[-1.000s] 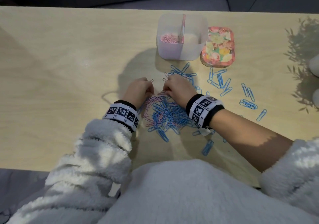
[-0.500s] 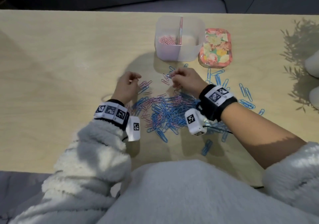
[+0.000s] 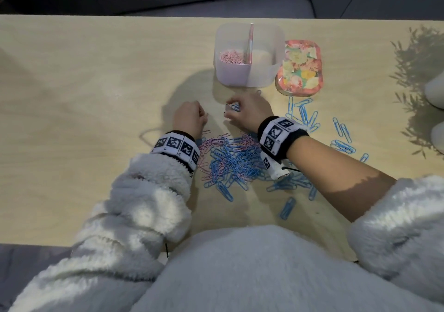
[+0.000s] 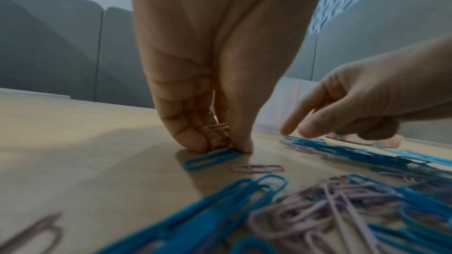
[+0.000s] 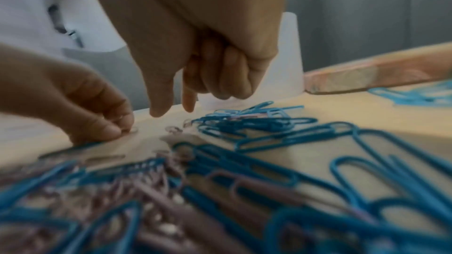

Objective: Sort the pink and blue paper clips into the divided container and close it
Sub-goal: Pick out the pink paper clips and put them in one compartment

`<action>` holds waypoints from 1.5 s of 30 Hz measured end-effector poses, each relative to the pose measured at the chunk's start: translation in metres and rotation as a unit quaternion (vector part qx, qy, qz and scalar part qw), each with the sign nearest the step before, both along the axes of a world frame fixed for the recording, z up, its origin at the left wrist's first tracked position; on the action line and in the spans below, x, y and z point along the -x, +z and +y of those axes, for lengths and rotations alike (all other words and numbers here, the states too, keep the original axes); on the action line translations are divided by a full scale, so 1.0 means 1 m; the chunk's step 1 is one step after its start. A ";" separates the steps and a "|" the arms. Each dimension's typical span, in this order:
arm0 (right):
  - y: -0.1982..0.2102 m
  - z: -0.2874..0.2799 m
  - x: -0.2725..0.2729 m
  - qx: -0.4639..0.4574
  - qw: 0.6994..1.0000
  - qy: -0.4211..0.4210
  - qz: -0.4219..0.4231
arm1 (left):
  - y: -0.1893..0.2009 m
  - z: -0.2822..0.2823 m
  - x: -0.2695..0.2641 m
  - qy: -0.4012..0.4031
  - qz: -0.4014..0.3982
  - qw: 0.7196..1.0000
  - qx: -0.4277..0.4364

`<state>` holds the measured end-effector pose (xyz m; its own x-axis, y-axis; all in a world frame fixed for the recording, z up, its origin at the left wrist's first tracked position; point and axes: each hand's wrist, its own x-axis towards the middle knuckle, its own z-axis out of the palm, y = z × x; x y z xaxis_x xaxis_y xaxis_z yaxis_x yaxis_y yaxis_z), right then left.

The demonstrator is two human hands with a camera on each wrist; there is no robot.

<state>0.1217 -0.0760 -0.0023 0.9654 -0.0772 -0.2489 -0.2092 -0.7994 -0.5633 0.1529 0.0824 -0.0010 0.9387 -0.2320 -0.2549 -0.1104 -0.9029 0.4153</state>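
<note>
A mixed pile of pink and blue paper clips lies between my wrists. Beyond it my left hand pinches a few pink clips between thumb and fingers, its tips down on the table against a blue clip. My right hand hovers beside it with thumb and forefinger pointing down and apart, nothing between them, other fingers curled in. The clear divided container stands open just beyond, with pink clips in its left compartment. Its floral lid lies to its right.
Loose blue clips are scattered right of my right hand, more blue ones lie further right and some sit near the front edge. A single pink clip lies by my left fingertips. Pale rounded objects sit at the table's right edge.
Both hands have moved away from me, off the pile and toward the container. The left hand has come down onto the table with pink clips pinched in it.
</note>
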 end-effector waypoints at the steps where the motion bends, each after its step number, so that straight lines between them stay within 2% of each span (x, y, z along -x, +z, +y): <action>1: 0.000 0.002 0.000 0.037 0.999 0.021 0.001 | -0.001 -0.002 0.001 0.001 0.006 1.000 -0.005; 5: 0.003 0.008 0.004 0.096 0.994 0.053 -0.005 | -0.003 -0.005 0.005 0.001 0.018 1.000 -0.003; 8: 0.004 0.007 0.013 0.108 0.993 0.042 0.003 | 0.001 -0.003 0.007 0.001 0.035 0.999 0.016; 12: 0.004 0.003 0.022 0.153 0.987 0.033 0.025 | 0.022 -0.006 -0.011 0.023 0.059 0.994 0.091; 14: 0.004 0.004 0.026 0.164 0.985 0.034 0.039 | 0.042 -0.018 -0.029 0.016 0.041 0.988 0.148; 17: 0.004 0.005 0.028 0.155 0.985 0.022 0.073 | 0.072 -0.045 -0.058 0.005 -0.045 0.978 0.202; 19: 0.005 0.005 0.028 0.151 0.983 0.026 0.103 | 0.083 -0.066 -0.074 -0.005 -0.064 0.981 0.182; 21: 0.007 0.004 0.028 0.142 0.983 0.022 0.110 | 0.086 -0.084 -0.084 -0.014 -0.055 0.992 0.114; 26: 0.007 0.006 0.031 0.147 0.981 0.027 0.121 | 0.077 -0.096 -0.091 -0.038 -0.044 0.996 0.062; 32: 0.008 0.005 0.030 0.125 0.980 0.050 0.144 | 0.060 -0.057 -0.058 -0.086 -0.165 0.976 0.111; 35: 0.008 0.000 0.033 0.134 0.980 0.105 0.105 | 0.043 -0.022 -0.028 -0.088 -0.088 0.987 0.104; 38: 0.006 0.000 0.032 0.156 0.974 0.141 0.087 | 0.018 0.013 0.001 -0.061 0.003 0.997 0.054; 42: 0.020 -0.006 0.028 0.120 0.975 0.165 0.093 | 0.000 0.034 0.009 -0.006 0.007 0.999 0.042; 45: 0.044 -0.016 0.010 0.019 0.996 0.082 0.022 | -0.001 0.042 0.005 0.036 -0.021 0.998 0.045</action>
<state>0.1113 -0.0924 0.0414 0.9541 0.0695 -0.2912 -0.0985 -0.8456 -0.5247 0.1476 0.1243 -0.0023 0.9631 -0.1832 -0.1971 -0.0648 -0.8687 0.4910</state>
